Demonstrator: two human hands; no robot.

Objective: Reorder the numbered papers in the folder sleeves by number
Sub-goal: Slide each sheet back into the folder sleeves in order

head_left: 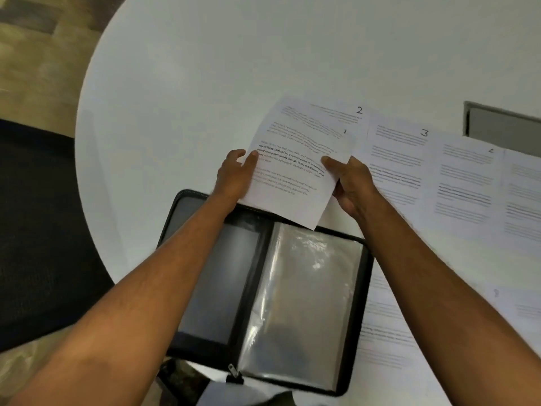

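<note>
Above the open black zip folder (263,288) on the round white table (205,83), both hands' fingers pinch the white printed sheet numbered 1 (295,171): left hand (234,177), right hand (351,186).

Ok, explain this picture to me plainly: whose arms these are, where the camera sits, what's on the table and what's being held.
No machine is involved. A person wears a camera on the head, looking down, so both bare arms reach in from the bottom edge. The left hand and right hand each have a grip on one side of the sheet marked 1, held above the top edge of an open black zip folder. The clear sleeve facing up looks empty. On the white round table lie more printed sheets: sheet 2 partly under the held one, then sheet 3 and sheet 4 to the right. Further sheets at the right edge are too blurred to read.
</note>
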